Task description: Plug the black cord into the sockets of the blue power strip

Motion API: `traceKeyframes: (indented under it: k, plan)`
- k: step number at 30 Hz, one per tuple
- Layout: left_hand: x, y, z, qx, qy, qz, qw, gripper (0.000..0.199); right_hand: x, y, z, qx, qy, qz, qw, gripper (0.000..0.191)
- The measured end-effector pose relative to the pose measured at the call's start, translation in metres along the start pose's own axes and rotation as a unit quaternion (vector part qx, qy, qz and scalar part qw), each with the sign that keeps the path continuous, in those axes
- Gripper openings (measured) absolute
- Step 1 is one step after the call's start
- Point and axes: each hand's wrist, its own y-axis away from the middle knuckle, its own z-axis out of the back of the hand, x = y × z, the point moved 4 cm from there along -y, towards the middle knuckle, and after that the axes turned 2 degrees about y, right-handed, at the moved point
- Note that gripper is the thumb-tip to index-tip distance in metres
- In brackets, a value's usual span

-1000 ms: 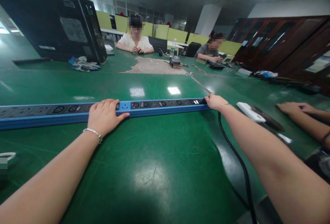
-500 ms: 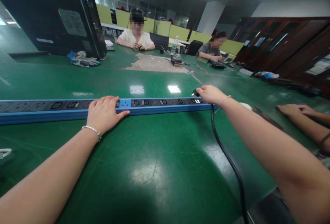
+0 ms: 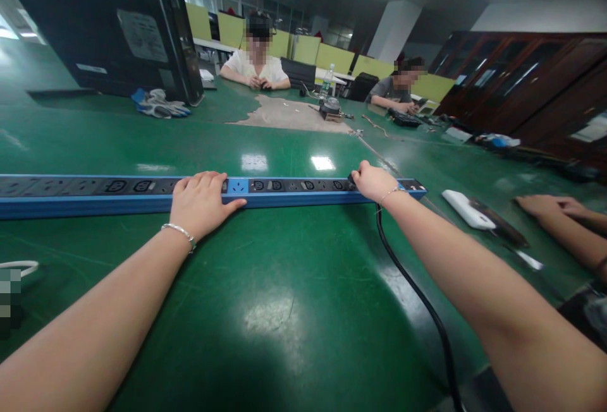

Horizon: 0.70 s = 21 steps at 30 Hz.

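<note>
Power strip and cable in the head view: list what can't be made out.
All in the head view:
- Left end of the power strip: cut off by the left edge.
- Sockets beneath the left hand: covered by it.
- Plug: mostly hidden by the right hand; seating unclear.
- Far end of the black cable: beyond the bottom edge.

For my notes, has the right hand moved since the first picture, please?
Yes; the right hand has moved left along the power strip, nearer its blue socket.

Power strip [image 3: 118, 205] cropped left, plug [image 3: 351, 179] mostly hidden
</note>
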Motion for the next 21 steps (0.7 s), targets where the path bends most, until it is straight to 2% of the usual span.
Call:
traceKeyframes:
  k: [11,17,21]
  plan:
    - [0.0,0.001,0.0,-0.007,-0.004,-0.004,1.0,0.068,-0.002,0.003,-0.002,-0.002,0.004,0.002,1.0,0.041]
    - [0.0,0.0,0.0,-0.003,0.002,-0.002,1.0,0.069,0.003,-0.002,-0.006,0.037,0.023,0.03,0.999,0.039]
    - [0.0,0.0,0.001,-0.005,0.0,0.001,1.0,0.069,0.008,0.007,-0.008,0.007,0.026,0.004,1.0,0.039]
